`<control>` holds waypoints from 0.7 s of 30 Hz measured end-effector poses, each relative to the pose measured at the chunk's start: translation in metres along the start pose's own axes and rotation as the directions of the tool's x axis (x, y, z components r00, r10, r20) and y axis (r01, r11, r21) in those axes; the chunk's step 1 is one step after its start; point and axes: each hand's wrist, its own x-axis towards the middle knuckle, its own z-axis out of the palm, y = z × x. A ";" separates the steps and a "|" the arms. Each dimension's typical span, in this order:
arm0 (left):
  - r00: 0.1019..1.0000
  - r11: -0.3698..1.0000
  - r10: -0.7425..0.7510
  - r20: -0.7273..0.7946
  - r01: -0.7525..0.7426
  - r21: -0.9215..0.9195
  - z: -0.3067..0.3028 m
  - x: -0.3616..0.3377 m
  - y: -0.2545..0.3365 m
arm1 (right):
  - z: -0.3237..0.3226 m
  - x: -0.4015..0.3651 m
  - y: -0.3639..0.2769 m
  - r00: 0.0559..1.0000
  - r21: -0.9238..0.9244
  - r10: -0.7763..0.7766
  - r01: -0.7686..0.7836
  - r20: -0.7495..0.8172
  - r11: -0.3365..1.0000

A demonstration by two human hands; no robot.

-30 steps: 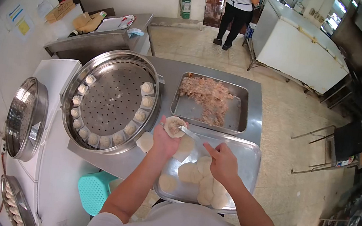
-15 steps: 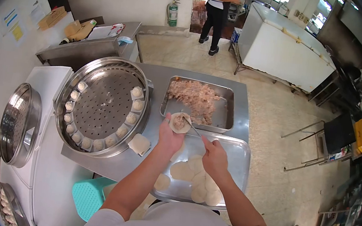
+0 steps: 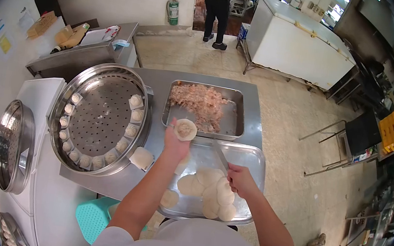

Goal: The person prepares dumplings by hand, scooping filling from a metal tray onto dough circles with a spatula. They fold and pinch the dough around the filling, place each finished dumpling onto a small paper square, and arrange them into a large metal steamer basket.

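- The place is a working kitchen, apparently a commercial one, where food is made in batches.
- A metal table (image 3: 255, 100) bears a deep pan (image 3: 241, 113) of ground filling (image 3: 199, 101) and a shallow tray (image 3: 256, 172) of flat dough rounds (image 3: 220, 192).
- A wide, perforated steamer tier (image 3: 101, 121) holds small dumplings (image 3: 131, 130) on paper squares; another perforated tier (image 3: 7, 144) stands to the left.
- Beyond are a large white chest freezer (image 3: 297, 49), a wall-mounted fire extinguisher (image 3: 173, 11) and another person (image 3: 216, 10) standing near metal racks.
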 end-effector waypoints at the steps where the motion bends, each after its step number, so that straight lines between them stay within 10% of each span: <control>1: 1.000 1.000 -0.017 0.007 0.017 0.006 0.003 -0.004 0.001 | -0.003 -0.005 0.015 0.987 -0.153 -0.135 0.120 -0.088 0.981; 5: 0.995 0.995 -0.090 0.044 0.089 0.034 0.003 -0.019 0.001 | 0.004 -0.022 0.014 0.772 -0.535 -0.614 0.454 -0.163 0.713; 12: 0.949 0.979 -0.204 0.242 0.198 0.051 0.021 -0.058 -0.005 | 0.041 -0.049 -0.033 0.656 -0.840 -0.753 0.376 -0.056 0.390; 21: 0.958 0.959 -0.251 0.142 0.226 0.171 0.022 -0.086 0.017 | 0.042 -0.061 -0.051 0.589 -0.891 -0.805 0.401 0.074 0.211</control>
